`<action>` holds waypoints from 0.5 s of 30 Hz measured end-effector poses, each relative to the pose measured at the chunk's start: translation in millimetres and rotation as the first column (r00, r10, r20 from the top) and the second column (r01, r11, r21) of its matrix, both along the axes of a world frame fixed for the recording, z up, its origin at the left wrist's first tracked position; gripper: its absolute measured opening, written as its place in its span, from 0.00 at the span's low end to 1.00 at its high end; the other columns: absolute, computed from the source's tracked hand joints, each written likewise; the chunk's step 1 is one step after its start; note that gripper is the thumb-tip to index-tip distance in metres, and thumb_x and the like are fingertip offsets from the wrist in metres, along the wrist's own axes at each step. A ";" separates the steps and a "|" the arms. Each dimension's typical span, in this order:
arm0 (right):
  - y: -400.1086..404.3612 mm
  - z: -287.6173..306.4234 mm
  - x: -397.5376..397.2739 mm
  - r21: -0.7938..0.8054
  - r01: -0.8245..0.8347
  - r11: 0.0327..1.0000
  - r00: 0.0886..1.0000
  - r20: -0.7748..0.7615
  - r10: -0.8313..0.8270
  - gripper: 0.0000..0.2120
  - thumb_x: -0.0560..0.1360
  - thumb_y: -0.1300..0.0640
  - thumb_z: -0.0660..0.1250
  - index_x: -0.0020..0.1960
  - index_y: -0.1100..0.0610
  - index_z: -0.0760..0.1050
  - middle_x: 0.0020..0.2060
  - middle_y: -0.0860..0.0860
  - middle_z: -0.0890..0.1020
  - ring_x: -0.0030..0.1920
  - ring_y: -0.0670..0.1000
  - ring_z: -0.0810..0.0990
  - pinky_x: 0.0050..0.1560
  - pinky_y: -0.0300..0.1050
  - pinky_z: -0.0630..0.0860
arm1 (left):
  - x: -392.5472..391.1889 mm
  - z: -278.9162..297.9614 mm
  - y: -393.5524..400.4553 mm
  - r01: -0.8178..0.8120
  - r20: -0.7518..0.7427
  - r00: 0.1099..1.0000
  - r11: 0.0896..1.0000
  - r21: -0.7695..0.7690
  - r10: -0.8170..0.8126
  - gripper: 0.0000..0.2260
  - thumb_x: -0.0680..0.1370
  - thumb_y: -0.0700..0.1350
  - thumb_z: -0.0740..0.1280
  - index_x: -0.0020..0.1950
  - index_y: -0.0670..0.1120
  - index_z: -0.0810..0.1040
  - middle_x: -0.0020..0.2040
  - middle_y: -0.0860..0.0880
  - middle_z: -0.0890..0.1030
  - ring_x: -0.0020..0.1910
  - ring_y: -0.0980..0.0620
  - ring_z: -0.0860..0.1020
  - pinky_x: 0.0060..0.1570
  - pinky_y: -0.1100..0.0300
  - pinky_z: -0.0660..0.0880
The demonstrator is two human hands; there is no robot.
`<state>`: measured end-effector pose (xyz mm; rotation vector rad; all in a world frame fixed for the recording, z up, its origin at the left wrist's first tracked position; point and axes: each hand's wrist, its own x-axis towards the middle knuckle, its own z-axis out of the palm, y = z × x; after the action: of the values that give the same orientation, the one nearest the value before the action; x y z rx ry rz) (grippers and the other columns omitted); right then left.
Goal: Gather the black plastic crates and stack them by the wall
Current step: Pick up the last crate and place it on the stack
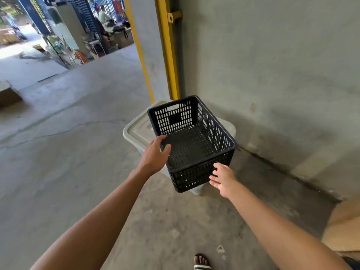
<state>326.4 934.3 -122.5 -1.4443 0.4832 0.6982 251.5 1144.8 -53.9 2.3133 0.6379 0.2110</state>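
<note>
A black perforated plastic crate (pixel 194 145) rests empty on top of a white lidded bin (pixel 139 131), close to the grey concrete wall (pixel 272 75). It looks nested over another black crate below, judging by the doubled wall at its near end. My left hand (pixel 155 152) curls over the crate's left rim, thumb inside. My right hand (pixel 223 177) is at the near right corner with its fingers spread, touching or just off the crate's side.
A yellow steel post (pixel 168 49) runs up the wall corner behind the bin. Brown cardboard (pixel 342 227) lies on the floor at the right. My sandalled foot (pixel 202 262) shows at the bottom. Far left are a low step (pixel 7 93), clutter and people.
</note>
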 end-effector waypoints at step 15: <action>101.1 -68.2 106.7 -0.056 0.492 0.869 0.768 -0.442 -0.463 0.10 0.71 0.51 0.73 0.48 0.55 0.76 0.40 0.52 0.80 0.37 0.52 0.80 0.35 0.45 0.75 | 262.6 -55.8 191.6 0.159 -0.124 0.980 0.987 0.025 -0.155 0.25 0.78 0.50 0.63 0.74 0.47 0.67 0.71 0.42 0.73 0.69 0.41 0.71 0.66 0.49 0.67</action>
<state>433.1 1035.4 -190.7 -1.0249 1.1368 0.6128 514.1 1336.4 -109.7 2.4105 0.5105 0.0075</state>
